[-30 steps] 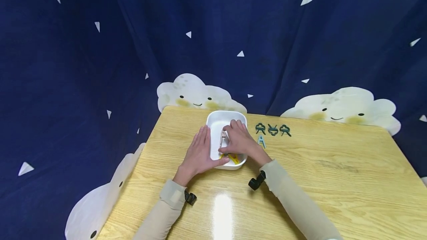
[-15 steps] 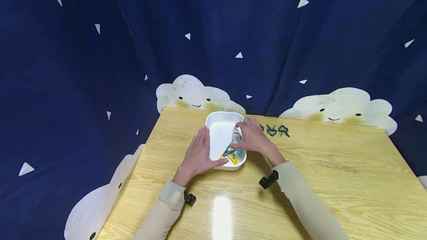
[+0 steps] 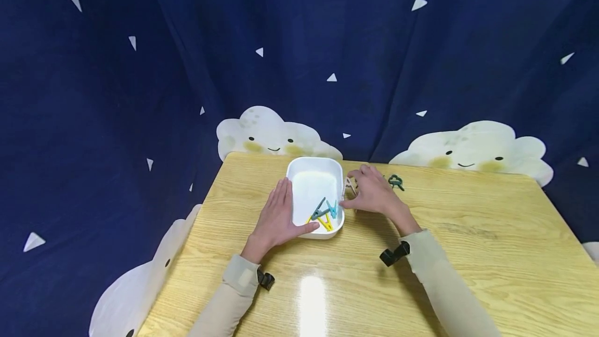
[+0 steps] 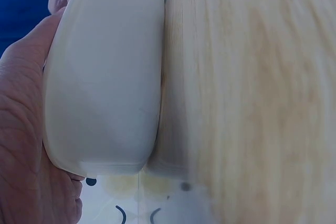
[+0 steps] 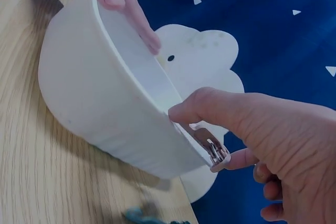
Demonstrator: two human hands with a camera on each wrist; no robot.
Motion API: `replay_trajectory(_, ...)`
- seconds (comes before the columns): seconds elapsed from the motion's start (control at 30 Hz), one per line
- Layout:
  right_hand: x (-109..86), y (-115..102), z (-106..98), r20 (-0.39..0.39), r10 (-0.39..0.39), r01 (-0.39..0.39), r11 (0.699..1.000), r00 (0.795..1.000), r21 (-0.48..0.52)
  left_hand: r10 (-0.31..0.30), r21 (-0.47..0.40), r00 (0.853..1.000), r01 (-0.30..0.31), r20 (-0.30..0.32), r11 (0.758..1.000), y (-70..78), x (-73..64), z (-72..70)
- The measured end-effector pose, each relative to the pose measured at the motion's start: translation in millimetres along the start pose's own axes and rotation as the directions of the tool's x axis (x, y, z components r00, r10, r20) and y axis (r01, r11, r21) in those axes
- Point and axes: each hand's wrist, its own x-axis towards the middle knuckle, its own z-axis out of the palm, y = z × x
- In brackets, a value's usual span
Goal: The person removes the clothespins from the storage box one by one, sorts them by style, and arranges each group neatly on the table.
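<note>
In the head view, my left hand [image 3: 277,217] rests along the left side of a white plastic bin [image 3: 311,186], fingers straight and thumb over its near rim. My right hand [image 3: 374,191] pinches a pale pink clothespin [image 3: 349,186] between thumb and index finger, just past the bin's right rim. In the right wrist view, this clothespin [image 5: 212,148] is beside the rim, its metal spring showing. Inside the bin lie a grey-green clothespin [image 3: 320,213], a light blue clothespin [image 3: 332,209] and a yellow clothespin [image 3: 326,222], partly overlapping.
A dark green cloud-shaped clip [image 3: 395,182] lies on the wooden table [image 3: 468,233] right of my right hand, which covers others near it. A teal piece [image 5: 139,216] shows on the table in the right wrist view. A navy curtain [image 3: 299,66] hangs behind the table.
My right hand has lifted the pale pink clothespin from inside the bin and carried it right, over the rim, uncovering the clothespins inside. My left hand stays in place.
</note>
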Motion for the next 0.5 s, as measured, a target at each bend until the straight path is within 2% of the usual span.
replay_trajectory(0.5, -25.7, 41.7, -2.0, 0.001, 0.032, -0.032, 0.999, 0.999, -0.014, 0.005, -0.007, 1.0, -0.006, -0.014, 1.0, -0.8, -0.1, 0.1)
